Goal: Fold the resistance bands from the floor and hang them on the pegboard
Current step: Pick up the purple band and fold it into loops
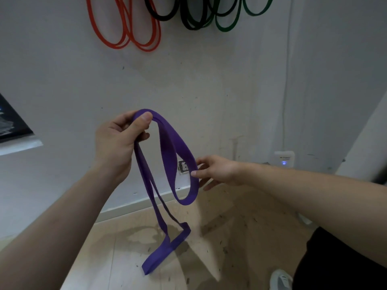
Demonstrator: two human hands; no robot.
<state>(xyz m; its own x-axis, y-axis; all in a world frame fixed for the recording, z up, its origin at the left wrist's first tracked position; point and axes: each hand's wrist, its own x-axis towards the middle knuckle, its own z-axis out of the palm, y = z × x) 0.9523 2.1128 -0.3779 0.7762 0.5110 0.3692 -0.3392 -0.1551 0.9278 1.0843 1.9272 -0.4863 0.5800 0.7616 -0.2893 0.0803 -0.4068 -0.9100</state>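
A wide purple resistance band (171, 155) hangs in front of me in two loops. My left hand (119, 143) pinches its top fold between thumb and fingers, at chest height. One short loop curves down to the right, and a longer loop drops toward the floor. My right hand (217, 170) reaches in from the right, with its thumb and fingertips touching the outer edge of the short loop. On the wall above hang orange bands (125, 28), black bands (188, 15) and green bands (230, 19); their hooks are cut off by the frame.
A white wall faces me with a socket (183, 166) low down and a small white device (284, 159) with a blue light. Light wooden floor (230, 237) lies below. A dark poster (12, 124) sits at the left edge. My shoe (280, 279) shows at bottom right.
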